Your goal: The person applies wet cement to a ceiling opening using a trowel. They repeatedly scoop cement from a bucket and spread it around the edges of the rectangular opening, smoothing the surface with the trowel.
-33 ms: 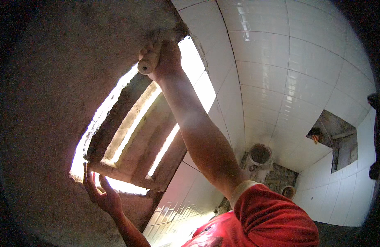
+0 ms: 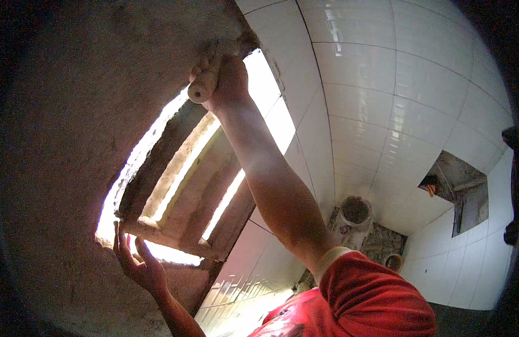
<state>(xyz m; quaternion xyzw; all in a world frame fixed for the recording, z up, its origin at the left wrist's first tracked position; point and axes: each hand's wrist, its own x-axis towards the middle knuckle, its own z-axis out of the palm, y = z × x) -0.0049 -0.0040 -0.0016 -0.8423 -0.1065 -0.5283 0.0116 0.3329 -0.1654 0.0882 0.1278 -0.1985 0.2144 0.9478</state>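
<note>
Evidently, the tool handle (image 2: 198, 92) was at the upper end of the slatted frame (image 2: 206, 185), clasped in the right hand (image 2: 232, 78); the tool's working end was lost in shadow. A slipping grip or too hard a push could, in my judgement, have dropped the tool or chipped the frame. At the frame's lower left corner, the left hand (image 2: 140, 273) had its fingers stretched, closed round nothing, the tips seemingly against the edge. Bright gaps showed along the frame's left and lower sides, so it might have been weakly seated; uneven pressure could have tilted it and pinched those fingertips. Left of the frame spread the rough surface (image 2: 51, 168), whose ragged edge might have crumbled; right of it, the tiled wall (image 2: 360, 95) risked a stray knock.
</note>
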